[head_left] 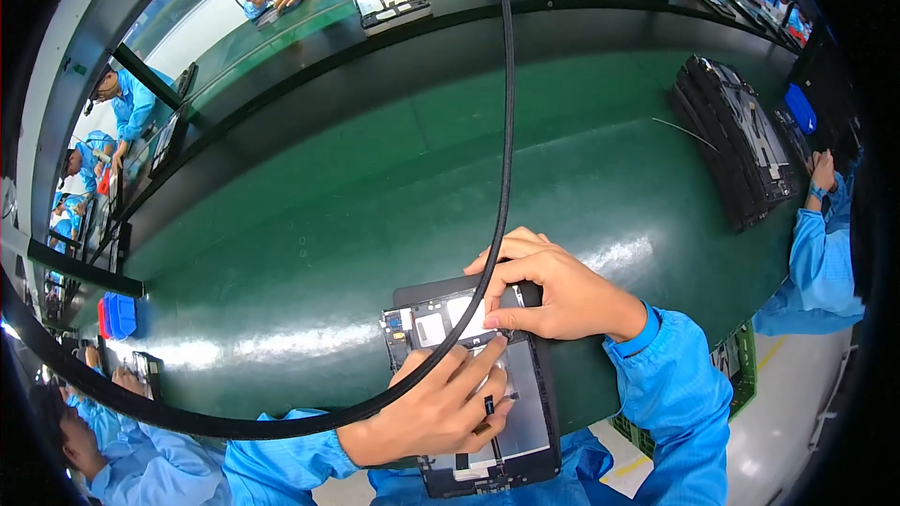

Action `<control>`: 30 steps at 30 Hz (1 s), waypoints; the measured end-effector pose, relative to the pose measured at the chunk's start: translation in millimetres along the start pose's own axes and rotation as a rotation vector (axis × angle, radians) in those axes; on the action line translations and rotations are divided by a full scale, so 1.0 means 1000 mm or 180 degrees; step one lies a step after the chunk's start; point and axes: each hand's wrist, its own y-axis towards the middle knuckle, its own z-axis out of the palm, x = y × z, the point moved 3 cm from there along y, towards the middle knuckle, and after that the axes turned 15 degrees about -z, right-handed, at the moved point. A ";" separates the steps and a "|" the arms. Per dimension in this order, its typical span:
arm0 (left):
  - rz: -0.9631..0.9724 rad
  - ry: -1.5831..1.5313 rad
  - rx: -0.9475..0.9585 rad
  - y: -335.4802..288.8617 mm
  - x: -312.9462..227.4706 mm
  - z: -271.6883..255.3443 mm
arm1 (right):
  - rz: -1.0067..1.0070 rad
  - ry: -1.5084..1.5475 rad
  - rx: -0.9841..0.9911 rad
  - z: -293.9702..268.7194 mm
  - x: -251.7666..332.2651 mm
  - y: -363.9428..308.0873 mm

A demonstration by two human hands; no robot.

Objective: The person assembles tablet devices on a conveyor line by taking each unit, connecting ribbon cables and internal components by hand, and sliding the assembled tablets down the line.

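Black cable [509,84] nearest. Opened tablet [527,398] at table's [375,197] near edge; left hand [436,408] loosely spread over it, right hand [553,295] at its top, 1 thumb-finger pinch, contents can't tell. Likely fitting-or-freeing internals; calls for light, steady fingertips.

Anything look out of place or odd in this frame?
A thick black cable loops across the view, hiding parts of the open black rectangular device and left hand. A thin pale strand juts out beside the dark stacked slabs. No spill shows.
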 end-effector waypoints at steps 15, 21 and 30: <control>-0.0008 -0.0002 -0.0036 0.002 0.001 0.001 | -0.0008 -0.0088 -0.0229 0.006 0.000 0.001; 0.0033 0.0041 0.0046 0.004 0.001 -0.001 | 0.0005 0.0108 -0.0036 0.002 0.007 0.001; 0.0043 -0.0206 0.0050 0.002 0.004 0.000 | 0.0178 0.0530 0.0515 -0.003 0.014 0.000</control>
